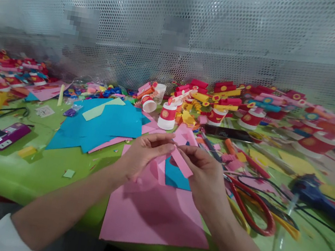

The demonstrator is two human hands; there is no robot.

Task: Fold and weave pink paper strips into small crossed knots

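A narrow pink paper strip (183,162) is pinched between my two hands at the middle of the view. My left hand (146,152) closes finger and thumb on its upper left end. On the other side, my right hand (207,173) grips it, with the strip's lower end sticking out past the thumb. Under both hands lies a large pink paper sheet (154,222) at the table's front edge. A small blue piece of paper (176,177) and more pink paper rest on that sheet, partly covered by my hands.
Blue sheets (116,121) lie left of my hands. Scissors with red handles (256,209) and a blue glue gun (318,200) are at the right. Decorated paper cups (167,116) line the back before a perforated metal panel (196,70). A purple power strip (6,137) sits left.
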